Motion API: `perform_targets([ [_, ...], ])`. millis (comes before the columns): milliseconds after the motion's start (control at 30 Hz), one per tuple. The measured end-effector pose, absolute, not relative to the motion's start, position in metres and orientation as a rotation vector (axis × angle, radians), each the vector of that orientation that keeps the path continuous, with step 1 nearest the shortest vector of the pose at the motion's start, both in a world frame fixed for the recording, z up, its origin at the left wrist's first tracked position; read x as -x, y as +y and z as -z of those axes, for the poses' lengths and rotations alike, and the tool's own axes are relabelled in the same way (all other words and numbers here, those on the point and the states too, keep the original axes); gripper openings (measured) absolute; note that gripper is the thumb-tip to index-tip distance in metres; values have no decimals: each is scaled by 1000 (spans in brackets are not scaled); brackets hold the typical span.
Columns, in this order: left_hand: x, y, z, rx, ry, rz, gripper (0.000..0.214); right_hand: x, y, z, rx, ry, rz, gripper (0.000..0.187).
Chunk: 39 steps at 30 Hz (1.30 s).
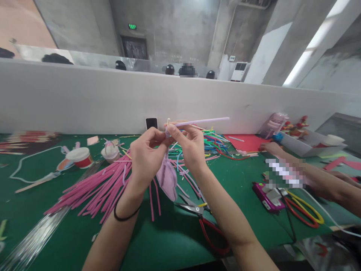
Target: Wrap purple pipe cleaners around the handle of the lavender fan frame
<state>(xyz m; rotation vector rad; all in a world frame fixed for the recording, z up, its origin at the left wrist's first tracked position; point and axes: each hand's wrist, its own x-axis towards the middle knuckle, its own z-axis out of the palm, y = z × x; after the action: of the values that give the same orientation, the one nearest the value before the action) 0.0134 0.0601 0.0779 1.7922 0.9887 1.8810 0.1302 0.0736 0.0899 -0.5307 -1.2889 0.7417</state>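
Note:
Both hands meet above the table's middle, at a thin pale stick point(168, 121) with lilac pipe cleaner wound round it. My left hand point(146, 156) is closed in a pinch on the wound part. With thumb and fingertips, my right hand point(190, 145) grips a lilac pipe cleaner point(208, 121), whose straight free end points right. A lilac petal shape point(167, 180) hangs below the fingers. How it joins the stick is hidden by the hands. Scissors point(199, 210) with red and yellow handles lie spread under my right forearm.
Pink pipe cleaners point(96, 188) fan out at left, near a paper cup point(80, 157). Mixed coloured pipe cleaners point(213, 143) lie behind my hands. A phone point(151, 123) leans on the partition point(113, 101). At right are a purple power strip point(267, 197) and another person's arm point(318, 180).

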Motion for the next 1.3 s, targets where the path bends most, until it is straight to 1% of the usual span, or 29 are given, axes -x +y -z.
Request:
perform_targets([
  [100,-7,60,-78,-1768,911,-1830,13,-131,72,-92,516,-1287,-808,10],
  [267,-1,60,-82,-1784,823,-1773,19,-133,76,-95,464,-1238,-957,15],
  [400,-14,58,-82,-1771,751,-1639,23,-133,78,-93,479,-1199,-907,12],
  [567,-36,55,-73,-1601,851,-1837,31,-134,74,-92,472,-1167,-856,7],
  [633,-35,56,-71,-1603,887,-1879,27,-135,73,-92,471,-1175,-811,6],
  [800,-16,64,-70,-1680,906,-1826,23,-136,71,-92,485,-1194,-773,7],
  [933,-4,67,-73,-1733,821,-1792,16,-135,73,-92,402,-1190,-883,5],
  [1100,3,67,-81,-1849,846,-1679,18,-137,84,-93,374,-1209,-1028,10],
  [1200,3,69,-82,-1993,881,-1593,19,-138,90,-91,427,-1174,-956,13],
  [1300,-4,69,-81,-2098,955,-1655,18,-136,88,-88,487,-1146,-844,15],
])
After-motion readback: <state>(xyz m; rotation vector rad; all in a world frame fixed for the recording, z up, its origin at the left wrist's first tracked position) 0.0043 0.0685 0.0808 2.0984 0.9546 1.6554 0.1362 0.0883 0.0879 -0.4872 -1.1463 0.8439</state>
